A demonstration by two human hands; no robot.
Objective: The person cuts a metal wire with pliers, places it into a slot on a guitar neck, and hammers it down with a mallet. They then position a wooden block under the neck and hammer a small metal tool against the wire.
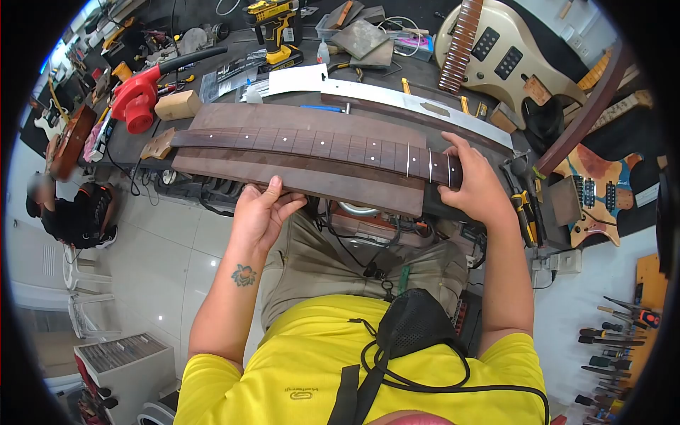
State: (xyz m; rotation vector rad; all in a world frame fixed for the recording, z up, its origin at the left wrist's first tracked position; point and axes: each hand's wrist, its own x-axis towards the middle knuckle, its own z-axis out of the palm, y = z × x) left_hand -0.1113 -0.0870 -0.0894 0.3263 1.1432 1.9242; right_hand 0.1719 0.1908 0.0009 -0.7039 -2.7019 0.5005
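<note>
A guitar neck with a dark fretboard [304,144] lies across a brown board [312,181] near the bench's front edge. Around the neck's right end, my right hand [476,177] is closed, thumb on the near side and fingers on the far side. My left hand [265,212] pinches the board's front edge, thumb on top and fingers underneath. The pale headstock [157,144] sticks out past the board's left end. A few bright frets show at the right end of the fretboard.
Behind the board lie a long metal straightedge [418,105], a wooden block [178,105], a red blower [137,99] and a yellow drill [276,32]. Guitar bodies [506,49] and pliers [525,212] are at right. Another person [74,212] sits at far left.
</note>
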